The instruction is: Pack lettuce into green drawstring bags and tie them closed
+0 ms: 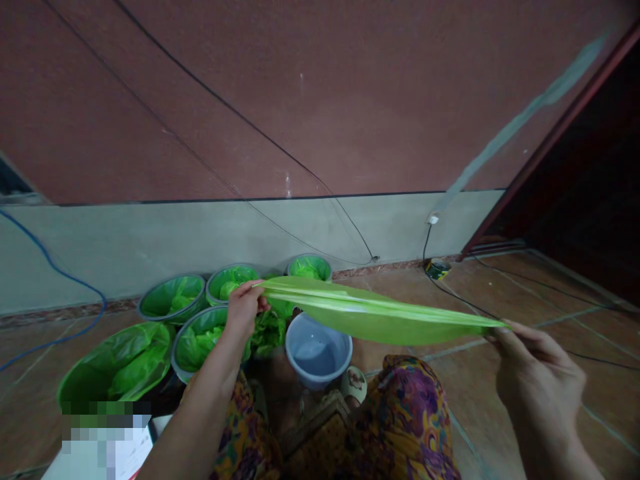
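Observation:
A green plastic bag (370, 310) is stretched out flat and taut between my two hands, with folds running along its length. My left hand (245, 307) pinches one end of it, near the middle of the view. At the right, my right hand (537, 373) grips the other end. Below the bag stands a grey-blue bucket (320, 380), with no liner showing inside it. Loose green bags (269, 333) lie heaped to the left of this bucket, partly behind my left arm.
Several bins lined with green bags, including one bin (173, 297), stand along the wall at left. A larger lined bin (115, 367) is nearer me. A black cable (450, 293) crosses the tiled floor by a small can (438, 269). A blue cable (55, 267) hangs at far left.

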`<state>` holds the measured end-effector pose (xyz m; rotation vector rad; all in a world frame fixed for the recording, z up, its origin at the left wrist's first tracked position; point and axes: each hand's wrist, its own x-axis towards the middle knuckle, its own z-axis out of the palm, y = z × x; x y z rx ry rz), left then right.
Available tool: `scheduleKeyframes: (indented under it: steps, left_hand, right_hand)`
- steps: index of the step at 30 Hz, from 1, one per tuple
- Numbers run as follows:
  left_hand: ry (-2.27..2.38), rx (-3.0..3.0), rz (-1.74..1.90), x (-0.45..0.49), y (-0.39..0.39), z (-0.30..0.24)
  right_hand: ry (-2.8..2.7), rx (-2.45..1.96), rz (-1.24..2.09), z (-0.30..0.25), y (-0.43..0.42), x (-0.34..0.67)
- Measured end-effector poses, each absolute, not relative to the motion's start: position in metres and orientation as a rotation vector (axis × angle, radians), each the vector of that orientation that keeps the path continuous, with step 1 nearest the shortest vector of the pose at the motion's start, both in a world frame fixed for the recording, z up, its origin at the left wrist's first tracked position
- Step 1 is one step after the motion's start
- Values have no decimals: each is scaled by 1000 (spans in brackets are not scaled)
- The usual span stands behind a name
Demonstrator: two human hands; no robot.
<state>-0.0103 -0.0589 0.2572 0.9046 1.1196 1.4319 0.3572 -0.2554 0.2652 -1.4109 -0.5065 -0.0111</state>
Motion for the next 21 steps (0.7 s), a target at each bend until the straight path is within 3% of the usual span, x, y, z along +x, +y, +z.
scheduleKeyframes:
  steps: [4,9,12,17,21]
  left_hand:
    - [921,1016,1612,-34,-54,265]
    - [1291,1042,1553,-66,-35,224]
    - [1347,884,1540,-88,-25,213]
    - [1281,464,1404,-93,-48,205]
    - [1101,334,1062,-64,-96,181]
  right_hand:
    - [-774,-1348,-145,283,-269,341]
    - [-1635,-1573,419,225,-272,333]
    - [-1828,-1574,506,199,-273,306]
    - [-2101,-1406,607,192,-273,237]
    - [-2161,-1241,695,185,-264,184]
